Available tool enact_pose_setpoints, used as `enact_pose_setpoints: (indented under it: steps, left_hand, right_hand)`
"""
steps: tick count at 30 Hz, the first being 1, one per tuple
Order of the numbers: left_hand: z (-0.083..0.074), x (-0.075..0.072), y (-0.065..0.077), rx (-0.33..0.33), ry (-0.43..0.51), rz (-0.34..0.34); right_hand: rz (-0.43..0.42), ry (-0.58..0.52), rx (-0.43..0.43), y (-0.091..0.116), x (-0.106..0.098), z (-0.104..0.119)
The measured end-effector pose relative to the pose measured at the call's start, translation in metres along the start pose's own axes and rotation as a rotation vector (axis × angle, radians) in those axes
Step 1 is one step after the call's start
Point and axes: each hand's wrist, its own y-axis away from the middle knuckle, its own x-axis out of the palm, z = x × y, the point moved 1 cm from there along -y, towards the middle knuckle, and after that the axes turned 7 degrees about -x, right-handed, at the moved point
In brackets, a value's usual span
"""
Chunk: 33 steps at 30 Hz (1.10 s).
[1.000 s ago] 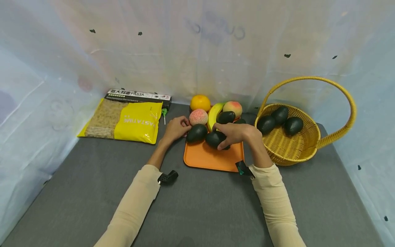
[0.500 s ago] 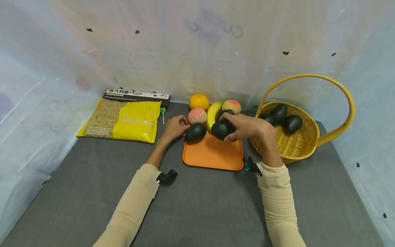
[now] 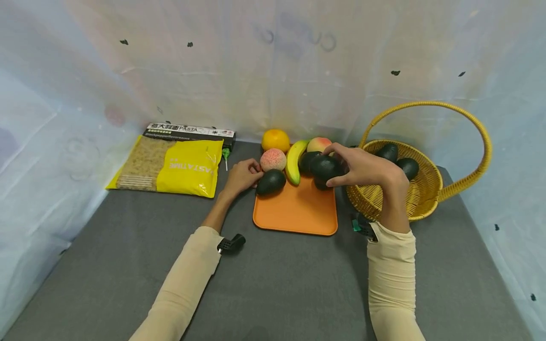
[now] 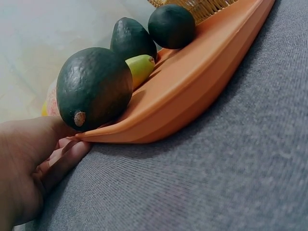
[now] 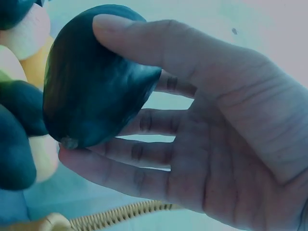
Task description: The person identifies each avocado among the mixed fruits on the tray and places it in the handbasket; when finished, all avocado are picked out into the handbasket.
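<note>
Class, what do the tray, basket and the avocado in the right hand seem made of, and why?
Tray: probably plastic, smooth and satin; uniform orange and a moulded rim suggest it.
Basket: wicker or a plastic imitation, faintly glossy; interlaced strands show.
Avocado: real skin or moulded plastic, semi-gloss; highlights on faint bumps leave it open.

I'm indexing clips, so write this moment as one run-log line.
left hand: grips orange tray; right hand: holds dark avocado; yellow basket: two avocados visible inside; banana: on tray

Pale sheeting point(image 3: 230, 90) (creased, with small dark marks) walls in the back and both sides of a grey, cloth-textured worktop point(image 3: 290, 289) in soft light.
</note>
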Motion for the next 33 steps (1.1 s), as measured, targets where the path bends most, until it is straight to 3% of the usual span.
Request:
enact_pose_setpoints:
  steps: [22, 28, 33]
  left_hand:
    - [-0.002, 0.000, 0.002, 0.000, -0.023, -0.013]
    - [-0.003, 0.002, 0.003, -0.007, -0.007, 0.003]
    - [-0.004, 0.000, 0.001, -0.006, -0.026, 0.002]
  right_hand:
    - [-0.240, -0.043, 0.232, 0.067, -0.026, -0.043]
    - [-0.200, -0.018, 0.317, 0.079, -0.027, -0.063]
    - [-0.158, -0.090, 0.412, 0.085, -0.026, -0.078]
